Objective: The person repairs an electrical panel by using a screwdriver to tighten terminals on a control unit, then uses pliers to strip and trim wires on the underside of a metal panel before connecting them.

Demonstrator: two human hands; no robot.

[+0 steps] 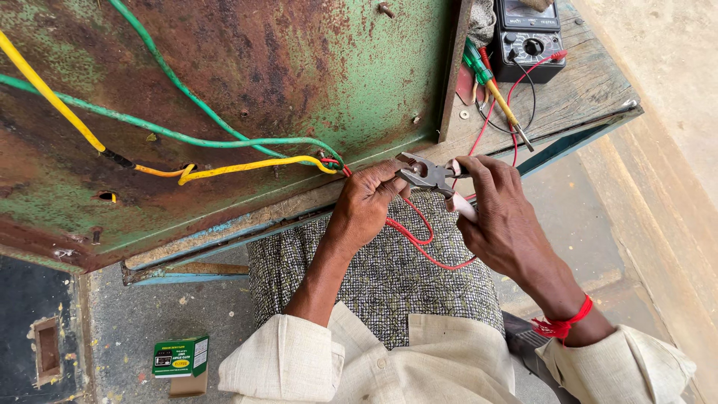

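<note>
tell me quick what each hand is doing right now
Left hand: closed, pinching the red wire near the rusty green metal panel.
Right hand: closed around the handles of the pliers.

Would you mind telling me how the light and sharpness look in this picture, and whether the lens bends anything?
Head view: soft, even daylight with no hard shadows or glare; the left hand, right hand and pliers are sharp; the bench edge bows a little near the corner, as with a wide lens; the pale ground at upper right looks washed out.
</note>
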